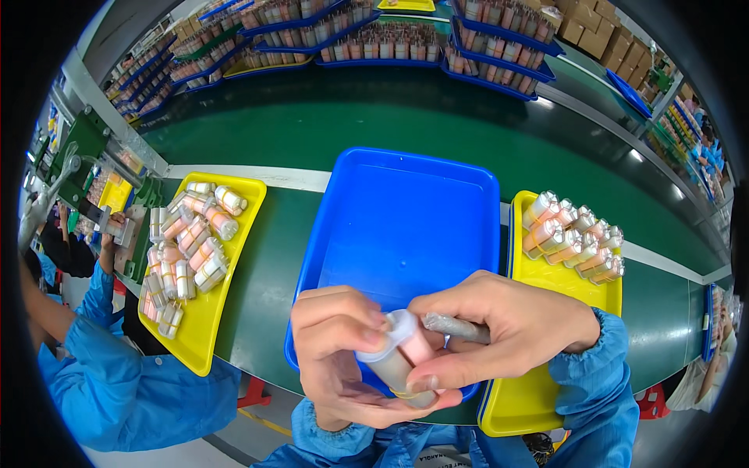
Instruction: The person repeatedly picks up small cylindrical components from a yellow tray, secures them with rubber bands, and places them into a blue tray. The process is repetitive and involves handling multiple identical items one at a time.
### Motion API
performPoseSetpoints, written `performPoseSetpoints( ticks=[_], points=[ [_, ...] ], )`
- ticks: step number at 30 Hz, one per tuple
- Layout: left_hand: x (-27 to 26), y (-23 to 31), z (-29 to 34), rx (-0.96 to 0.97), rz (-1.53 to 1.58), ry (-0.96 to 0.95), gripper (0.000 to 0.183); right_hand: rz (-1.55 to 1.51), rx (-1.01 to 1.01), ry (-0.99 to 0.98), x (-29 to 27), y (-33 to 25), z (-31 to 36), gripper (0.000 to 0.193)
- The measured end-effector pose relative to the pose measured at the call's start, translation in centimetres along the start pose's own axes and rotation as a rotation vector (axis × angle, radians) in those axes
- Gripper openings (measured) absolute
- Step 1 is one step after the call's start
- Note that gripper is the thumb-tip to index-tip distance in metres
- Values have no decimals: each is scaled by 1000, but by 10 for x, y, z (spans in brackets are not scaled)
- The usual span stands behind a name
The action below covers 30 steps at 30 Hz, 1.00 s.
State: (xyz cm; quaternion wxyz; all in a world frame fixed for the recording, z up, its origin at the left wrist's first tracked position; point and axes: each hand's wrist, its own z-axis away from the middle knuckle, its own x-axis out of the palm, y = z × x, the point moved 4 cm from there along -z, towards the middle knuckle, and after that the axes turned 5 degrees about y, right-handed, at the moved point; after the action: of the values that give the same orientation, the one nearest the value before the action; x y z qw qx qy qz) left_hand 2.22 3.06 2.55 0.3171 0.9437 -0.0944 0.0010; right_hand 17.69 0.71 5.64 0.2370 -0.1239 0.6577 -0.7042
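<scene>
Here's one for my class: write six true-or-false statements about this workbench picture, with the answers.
1. Both the left hand and the right hand touch a white-capped bundle. True.
2. The bundles in the left-hand yellow tray all stand in neat rows. False: the left-hand bundles lie jumbled in that yellow tray.
3. The right hand also holds a grey piece. True.
4. The tray between the yellow ones is red. False: it is a blue tray.
5. The right-hand bundles are grouped close together. True.
6. The person's sleeves are white. False: the sleeves are blue.
</scene>
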Motion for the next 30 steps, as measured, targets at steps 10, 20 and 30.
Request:
performPoseSetpoints(
  ticks=[10, 20, 30],
  points=[
    [-5, -4, -2, 42, -188, -105, 101, 11, -2, 8, -8, -7, 1, 39],
    [-3, -5, -1, 182, -134, -10, 82, -14, -120, 14, -11, -4, 0, 48],
    [-4, -15, 1, 87, -41, -19, 100, 115, -35, 162, -9, -5, -2, 33]
  ],
)
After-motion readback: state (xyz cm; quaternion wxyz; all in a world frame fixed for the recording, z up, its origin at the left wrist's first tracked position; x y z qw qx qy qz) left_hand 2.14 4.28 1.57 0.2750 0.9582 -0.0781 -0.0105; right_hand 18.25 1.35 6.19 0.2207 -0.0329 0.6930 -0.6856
